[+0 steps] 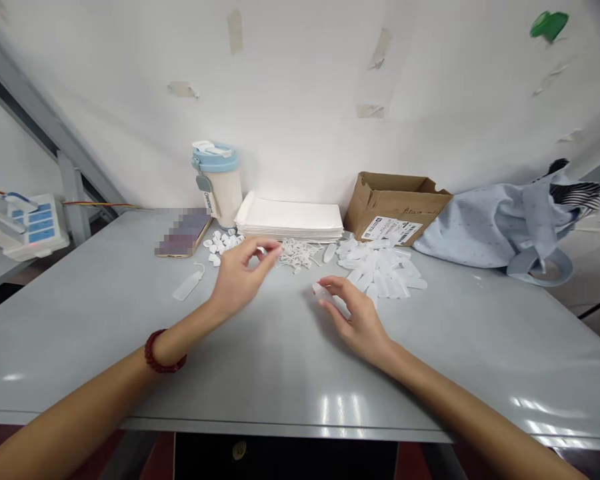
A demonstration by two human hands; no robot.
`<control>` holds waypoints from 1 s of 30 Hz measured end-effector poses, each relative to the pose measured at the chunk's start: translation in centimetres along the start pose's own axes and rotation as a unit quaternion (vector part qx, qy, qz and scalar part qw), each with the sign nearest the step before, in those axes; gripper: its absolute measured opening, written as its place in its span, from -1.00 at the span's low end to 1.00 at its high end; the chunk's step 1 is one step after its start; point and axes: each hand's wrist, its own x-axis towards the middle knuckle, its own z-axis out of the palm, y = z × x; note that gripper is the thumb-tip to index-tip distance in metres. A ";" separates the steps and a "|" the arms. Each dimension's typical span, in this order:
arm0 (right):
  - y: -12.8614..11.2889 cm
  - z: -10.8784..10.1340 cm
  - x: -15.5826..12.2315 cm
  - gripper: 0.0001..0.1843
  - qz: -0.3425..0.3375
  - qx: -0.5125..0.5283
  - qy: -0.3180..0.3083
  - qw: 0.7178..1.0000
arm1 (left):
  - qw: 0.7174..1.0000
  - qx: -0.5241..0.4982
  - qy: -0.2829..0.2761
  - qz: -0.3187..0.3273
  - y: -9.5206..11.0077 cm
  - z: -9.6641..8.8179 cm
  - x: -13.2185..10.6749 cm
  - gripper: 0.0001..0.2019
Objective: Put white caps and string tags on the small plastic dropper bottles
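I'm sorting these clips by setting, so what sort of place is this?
Probably a small packing or assembly workbench: the grey table holds a pile of small clear plastic vials, a stack of white mailers and an open cardboard box with a shipping label.

Bright, even overhead light washes the white wall [430,80] and lays soft glare streaks on the grey bench [340,407] near its front edge, shadows stay faint, and wide-angle distortion bends the frame's edges.
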 end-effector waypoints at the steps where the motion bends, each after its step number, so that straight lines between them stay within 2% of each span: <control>1: -0.3 0.0 0.0 -0.74 0.028 0.032 -0.001 0.999 | 0.998 0.025 -0.028 0.059 0.2 0.3 -0.5 -0.91; 3: -0.8 0.1 0.0 -0.73 0.069 0.093 -0.007 0.993 | 0.984 0.052 -0.066 0.155 0.6 1.0 -1.5 -0.92; 6: -1.4 0.2 -0.2 -0.72 0.081 0.149 -0.014 0.985 | 0.972 0.059 -0.094 0.206 0.9 1.9 -2.7 -0.91; 14: -1.6 0.2 -0.4 -0.73 0.085 0.173 0.003 0.981 | 0.972 0.030 -0.108 0.206 1.3 2.1 -3.5 -0.89; 20: -1.3 0.1 -0.6 -0.75 0.094 0.177 0.026 0.979 | 0.963 0.042 -0.102 0.248 1.4 2.3 -4.0 -0.80; 25: -1.4 0.0 -0.5 -0.78 0.095 0.166 0.021 0.981 | 0.956 0.061 -0.098 0.269 1.3 2.4 -4.2 -0.78; 30: -1.5 -0.1 -0.5 -0.71 0.113 0.220 0.017 0.969 | 0.957 0.062 -0.103 0.264 1.3 2.5 -4.4 -0.76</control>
